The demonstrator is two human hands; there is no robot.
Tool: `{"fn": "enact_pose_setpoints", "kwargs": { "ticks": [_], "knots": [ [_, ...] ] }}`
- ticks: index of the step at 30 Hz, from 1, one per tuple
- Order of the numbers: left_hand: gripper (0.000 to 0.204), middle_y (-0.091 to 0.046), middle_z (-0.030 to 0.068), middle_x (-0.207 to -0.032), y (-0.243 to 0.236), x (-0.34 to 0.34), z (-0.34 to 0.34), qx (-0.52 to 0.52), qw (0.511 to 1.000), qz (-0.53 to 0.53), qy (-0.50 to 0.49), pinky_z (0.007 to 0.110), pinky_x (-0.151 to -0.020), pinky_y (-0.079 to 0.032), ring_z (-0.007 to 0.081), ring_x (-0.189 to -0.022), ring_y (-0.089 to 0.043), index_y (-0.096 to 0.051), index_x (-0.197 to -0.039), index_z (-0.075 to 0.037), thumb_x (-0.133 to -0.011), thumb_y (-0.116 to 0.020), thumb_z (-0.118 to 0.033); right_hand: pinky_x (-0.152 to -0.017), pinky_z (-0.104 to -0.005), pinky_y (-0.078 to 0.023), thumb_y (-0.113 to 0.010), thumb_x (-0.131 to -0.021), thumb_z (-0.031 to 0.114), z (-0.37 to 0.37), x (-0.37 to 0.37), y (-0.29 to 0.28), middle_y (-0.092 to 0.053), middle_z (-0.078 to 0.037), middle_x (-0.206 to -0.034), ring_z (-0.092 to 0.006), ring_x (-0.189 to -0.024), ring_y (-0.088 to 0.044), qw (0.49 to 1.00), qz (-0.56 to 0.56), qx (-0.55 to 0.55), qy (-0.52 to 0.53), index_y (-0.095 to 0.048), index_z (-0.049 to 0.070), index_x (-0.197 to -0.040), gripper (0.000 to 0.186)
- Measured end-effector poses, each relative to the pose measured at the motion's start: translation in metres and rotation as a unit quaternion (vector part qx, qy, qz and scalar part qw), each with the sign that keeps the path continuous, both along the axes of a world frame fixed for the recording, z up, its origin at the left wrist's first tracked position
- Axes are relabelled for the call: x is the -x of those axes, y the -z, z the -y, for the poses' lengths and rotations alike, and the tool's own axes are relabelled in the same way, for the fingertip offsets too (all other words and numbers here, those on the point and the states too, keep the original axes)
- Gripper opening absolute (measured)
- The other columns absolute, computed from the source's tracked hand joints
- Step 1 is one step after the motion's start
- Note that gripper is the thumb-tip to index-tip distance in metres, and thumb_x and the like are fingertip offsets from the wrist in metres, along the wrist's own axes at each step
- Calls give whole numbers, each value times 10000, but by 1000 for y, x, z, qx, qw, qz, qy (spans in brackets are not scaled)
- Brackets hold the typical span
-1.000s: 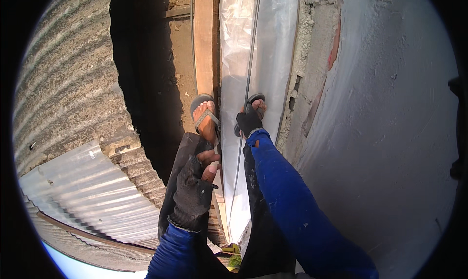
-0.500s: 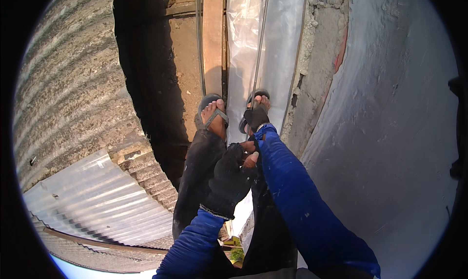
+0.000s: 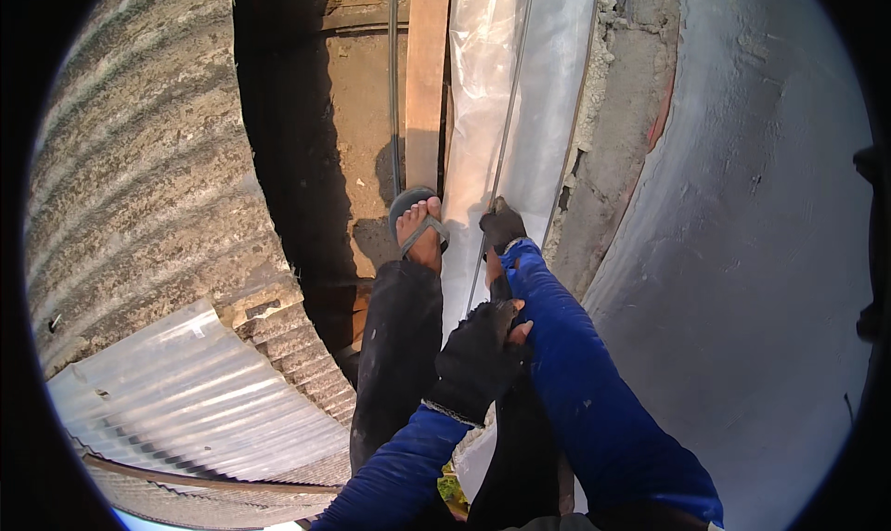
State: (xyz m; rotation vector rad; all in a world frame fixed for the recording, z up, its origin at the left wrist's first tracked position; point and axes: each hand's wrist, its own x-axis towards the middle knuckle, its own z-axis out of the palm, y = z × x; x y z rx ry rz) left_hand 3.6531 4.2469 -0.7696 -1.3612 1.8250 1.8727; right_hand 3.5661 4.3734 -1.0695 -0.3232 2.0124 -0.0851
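Outdoor narrow gap seen from above: dirt ground (image 3: 357, 113) far below, grey plastered wall (image 3: 742, 252) on the right, corrugated roofing sheets (image 3: 158, 243) on the left.

Thin metal rod (image 3: 509, 123) runs lengthwise down the gap over a clear plastic sheet (image 3: 483, 85), between a wooden plank (image 3: 427, 76) and the rough block edge (image 3: 594, 113) of the wall. Its near end drops toward the hands.

Right hand (image 3: 502, 226), in a dark fingerless glove, is stretched out ahead and closed around the rod, blue sleeve behind it. Left hand (image 3: 478, 350), same kind of glove, sits nearer the body, fingers curled against the right forearm (image 3: 566, 373) right where the rod passes; whether it is actually gripping the rod cannot be told, view blocked by the glove.

Left foot in a grey sandal (image 3: 419, 225) stands just beside the plastic sheet, at the base of the plank, dark trouser leg (image 3: 399, 345) rising toward the camera. A thin dark cable (image 3: 396, 76) runs along the plank's left side. Deep shadow (image 3: 278, 141) under the roofing edge.
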Motion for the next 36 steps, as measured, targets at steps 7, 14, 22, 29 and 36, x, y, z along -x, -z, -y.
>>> {"fn": "enact_pose_setpoints", "kwargs": {
  "ticks": [7,14,22,29,36],
  "knots": [
    [293,-673,179,-984,-4,3,3,2,1000,-2,-28,374,-763,-540,321,-873,-689,-625,-1134,-39,-910,-664,-224,-837,-410,-488,-564,-768,299,21,4,-11,-690,-182,-945,-348,-887,-652,998,37,-27,53,-569,77,-1227,510],
    [289,-677,164,-984,-6,-23,-6,40,998,13,-53,380,-771,-537,306,-887,-685,-623,-1141,-45,-904,-669,-205,-825,-340,-482,-574,-848,202,7,29,-82,-654,-138,-990,-259,-925,-623,982,113,79,127,-569,23,-1114,321],
    [240,-684,146,-1038,-130,-90,38,47,995,55,-70,399,-851,-513,340,-987,-658,-658,-1076,-80,-890,-654,-231,-838,-334,-508,-602,-866,194,25,151,-411,-681,-144,-1022,-218,-923,-665,979,-28,128,158,-563,-25,-1218,416],
    [355,-687,151,-1033,-256,-125,148,138,981,121,55,409,-848,-511,341,-977,-658,-660,-1108,-91,-849,-664,-334,-845,-361,-503,-616,-905,192,53,186,-799,-650,-116,-1059,-215,-938,-628,835,-320,423,149,-574,-18,-1190,357],
    [408,-686,162,-1057,-377,-56,206,247,946,134,162,398,-841,-522,329,-988,-667,-638,-1132,-59,-820,-684,-317,-739,-369,-430,-498,-978,322,-68,116,-1019,-521,-96,-846,-210,-766,-497,556,-684,460,104,-538,19,-1043,312]
  ]
}}
